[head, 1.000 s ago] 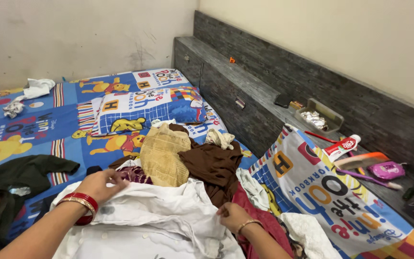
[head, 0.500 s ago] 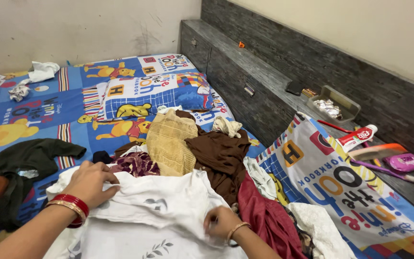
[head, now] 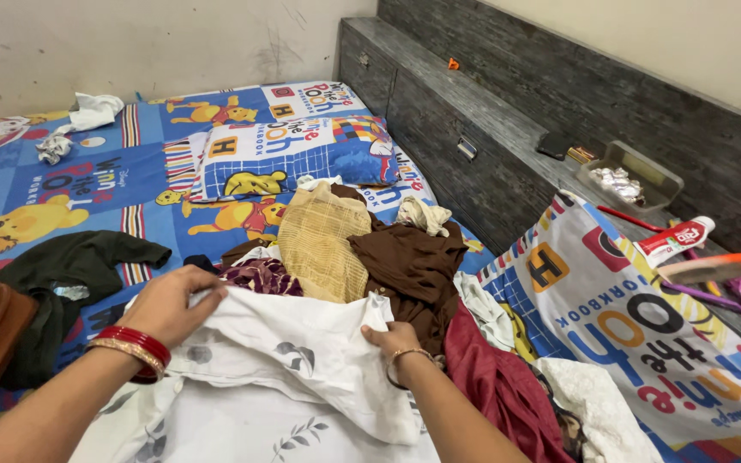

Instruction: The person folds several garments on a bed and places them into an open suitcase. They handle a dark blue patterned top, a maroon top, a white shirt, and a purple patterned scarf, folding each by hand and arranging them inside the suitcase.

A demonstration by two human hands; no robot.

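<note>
A white garment with grey leaf prints [head: 293, 360] lies spread on the bed in front of me. My left hand [head: 169, 304], with red and gold bangles at the wrist, grips its upper left edge. At the upper right corner of the same cloth, my right hand [head: 392, 341] pinches the fabric, a gold bangle on that wrist. Just beyond the white cloth sits a heap of clothes: a tan checked piece [head: 323, 244], a brown garment [head: 409, 266] and a maroon patterned one [head: 259, 276].
A cartoon-print blue bedsheet [head: 70, 197] covers the bed, with a matching pillow [head: 285, 159] behind and another [head: 636, 326] at right. A dark red cloth [head: 495, 381] lies right of my arm, dark green clothing [head: 70, 266] left. The grey headboard ledge [head: 508, 129] holds a tray, toothpaste tube and brush.
Both hands have moved up along the white garment, lifting and folding its top edge toward me; the right hand now pinches a higher corner. The camera has shifted slightly left.
</note>
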